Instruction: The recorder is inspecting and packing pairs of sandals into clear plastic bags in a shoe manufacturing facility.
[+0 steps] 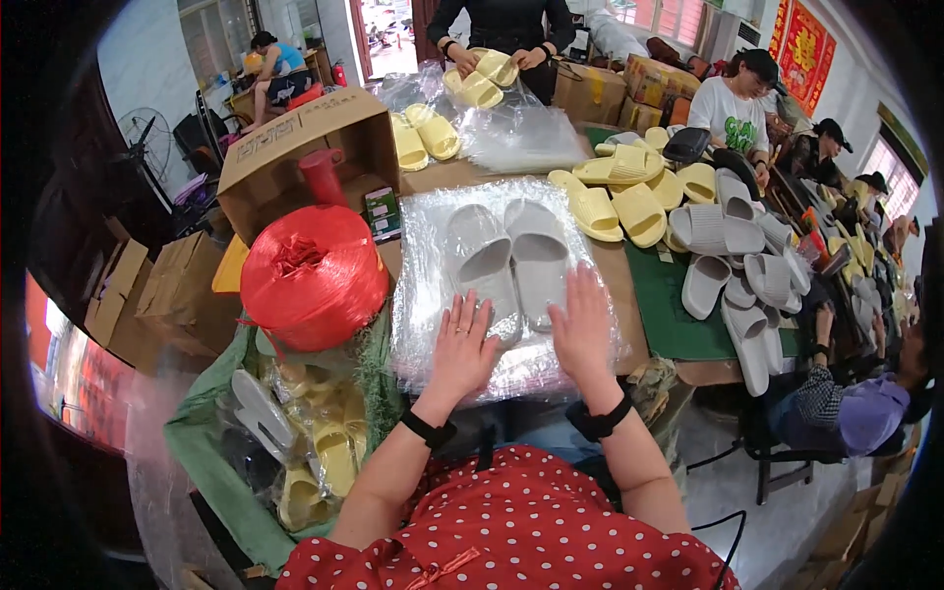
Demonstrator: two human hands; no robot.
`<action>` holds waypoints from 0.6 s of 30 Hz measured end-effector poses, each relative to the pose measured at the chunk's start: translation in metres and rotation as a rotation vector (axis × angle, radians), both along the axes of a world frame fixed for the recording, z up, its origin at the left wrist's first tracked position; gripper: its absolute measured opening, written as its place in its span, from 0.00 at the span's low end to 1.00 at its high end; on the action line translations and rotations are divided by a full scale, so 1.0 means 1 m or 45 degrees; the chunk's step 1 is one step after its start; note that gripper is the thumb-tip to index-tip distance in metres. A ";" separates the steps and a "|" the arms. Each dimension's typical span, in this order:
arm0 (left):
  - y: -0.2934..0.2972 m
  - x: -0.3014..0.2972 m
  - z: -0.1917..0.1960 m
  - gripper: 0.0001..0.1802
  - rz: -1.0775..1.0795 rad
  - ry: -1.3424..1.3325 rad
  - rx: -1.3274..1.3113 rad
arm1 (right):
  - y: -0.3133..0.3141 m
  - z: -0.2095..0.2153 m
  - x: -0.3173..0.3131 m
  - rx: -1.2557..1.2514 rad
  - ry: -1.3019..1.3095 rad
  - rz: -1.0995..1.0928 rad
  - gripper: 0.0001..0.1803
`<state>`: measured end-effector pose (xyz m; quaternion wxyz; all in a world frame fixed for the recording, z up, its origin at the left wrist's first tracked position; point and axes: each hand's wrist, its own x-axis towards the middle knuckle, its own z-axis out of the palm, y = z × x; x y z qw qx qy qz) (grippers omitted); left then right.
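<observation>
A pair of grey slide slippers (539, 258) lies side by side on a stack of clear plastic bags (423, 236), and seems to be under or inside a clear film. My left hand (464, 344) rests flat at the near end of the left slipper, fingers stretched out. By the near right side of the right slipper lies my right hand (584, 329), also flat with its fingers extended. Neither hand grips anything.
Left of the bags stand a roll of red plastic twine (313, 278), a cardboard box (295, 147) and a red mug (322, 177). A green sack (211, 423) holds bagged slippers. Yellow and grey slippers (644, 214) pile up at right. A co-worker's hands (462, 61) hold yellow slippers across the table.
</observation>
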<state>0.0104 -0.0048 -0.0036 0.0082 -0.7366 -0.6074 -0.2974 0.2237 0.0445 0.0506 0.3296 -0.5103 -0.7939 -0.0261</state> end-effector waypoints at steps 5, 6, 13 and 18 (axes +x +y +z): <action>0.003 0.004 -0.001 0.34 -0.012 0.015 -0.035 | 0.002 -0.016 -0.057 -0.044 -0.022 0.460 0.33; 0.003 0.004 -0.003 0.34 -0.013 0.032 -0.037 | 0.001 -0.025 -0.061 -0.131 -0.011 0.500 0.34; -0.001 0.001 0.001 0.36 -0.017 0.019 0.004 | -0.004 -0.040 -0.034 -0.149 -0.057 0.308 0.39; 0.000 0.005 0.000 0.41 0.036 -0.126 0.049 | 0.011 -0.064 0.009 -0.145 0.105 0.080 0.42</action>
